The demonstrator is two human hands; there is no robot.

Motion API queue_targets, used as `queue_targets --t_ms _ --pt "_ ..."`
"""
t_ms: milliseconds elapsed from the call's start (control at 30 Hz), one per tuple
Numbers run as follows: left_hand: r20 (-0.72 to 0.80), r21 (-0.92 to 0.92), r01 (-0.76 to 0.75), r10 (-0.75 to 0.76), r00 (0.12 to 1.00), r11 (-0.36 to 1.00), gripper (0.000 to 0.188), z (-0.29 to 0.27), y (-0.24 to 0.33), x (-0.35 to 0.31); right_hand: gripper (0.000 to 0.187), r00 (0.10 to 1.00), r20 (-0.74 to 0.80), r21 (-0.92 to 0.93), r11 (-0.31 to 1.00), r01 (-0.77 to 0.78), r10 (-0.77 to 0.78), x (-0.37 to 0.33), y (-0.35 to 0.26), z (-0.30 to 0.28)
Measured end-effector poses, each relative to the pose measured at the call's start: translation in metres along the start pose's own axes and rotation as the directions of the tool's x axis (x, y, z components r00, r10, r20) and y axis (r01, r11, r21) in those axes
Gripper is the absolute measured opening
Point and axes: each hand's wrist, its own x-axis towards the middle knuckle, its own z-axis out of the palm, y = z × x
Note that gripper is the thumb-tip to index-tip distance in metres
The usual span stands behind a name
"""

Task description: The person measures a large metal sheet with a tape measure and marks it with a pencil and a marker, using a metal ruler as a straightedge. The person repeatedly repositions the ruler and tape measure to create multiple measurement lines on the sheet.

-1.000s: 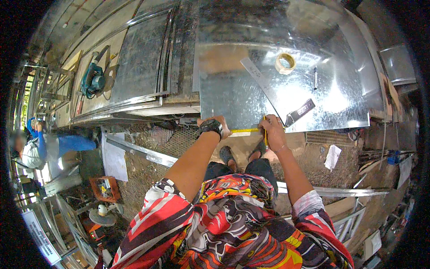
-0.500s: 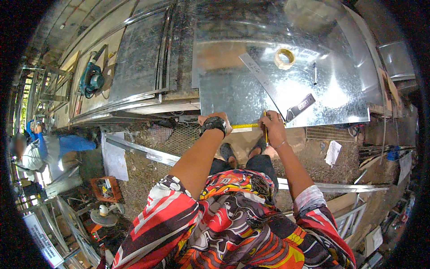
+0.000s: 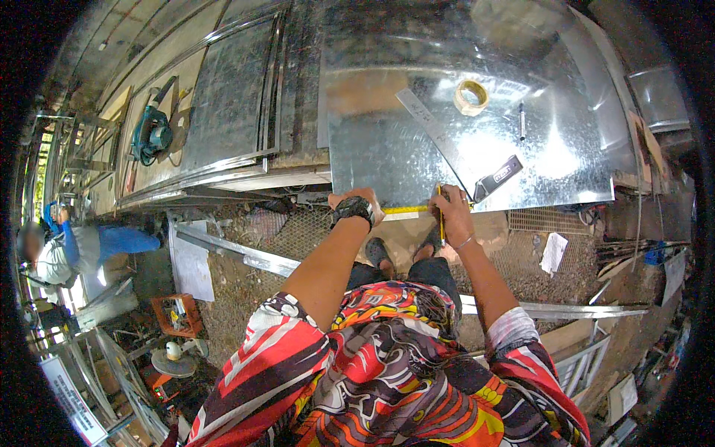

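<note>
A shiny sheet of galvanized metal (image 3: 380,164) lies on the bench in front of me. Along its near edge runs the yellow strip of a tape measure (image 3: 406,209). My left hand (image 3: 359,200), a dark watch on its wrist, is closed at the strip's left end by the sheet's corner; the tape's case is not visible. A slim yellow pencil (image 3: 442,223) is pinched upright in my right hand (image 3: 453,207), its upper end at the sheet's edge beside the tape. Just beyond that hand lies a square (image 3: 436,132) with a steel blade and dark handle.
On the sheet are a tape roll (image 3: 471,97) and a marker (image 3: 522,121). A teal power tool (image 3: 153,134) rests on the bench at left. A long metal bar (image 3: 551,309) crosses low behind me. Far left, a person (image 3: 63,249) in blue trousers is beside metal frames.
Almost nothing differs. My right hand has shifted very slightly left with the pencil; my left hand keeps its place at the sheet's edge.
</note>
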Motion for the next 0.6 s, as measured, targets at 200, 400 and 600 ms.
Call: queue_targets --t_ms 200,400,600 --pt "0.01 0.028 -0.039 0.038 0.999 0.999 0.043 0.006 -0.004 0.008 0.025 0.998 -0.014 0.011 0.998 0.065 -0.064 -0.001 0.005 -0.001" --pt "0.004 0.033 -0.052 0.052 0.999 0.998 0.044 0.004 -0.001 0.005 0.025 0.994 0.019 0.172 0.979 -0.114 0.112 -0.005 0.013 0.003" --pt "-0.019 0.009 -0.04 0.04 0.999 0.999 0.045 0.003 -0.002 0.003 0.015 0.974 -0.131 -0.132 0.977 0.168 -0.185 0.002 0.0 -0.007"
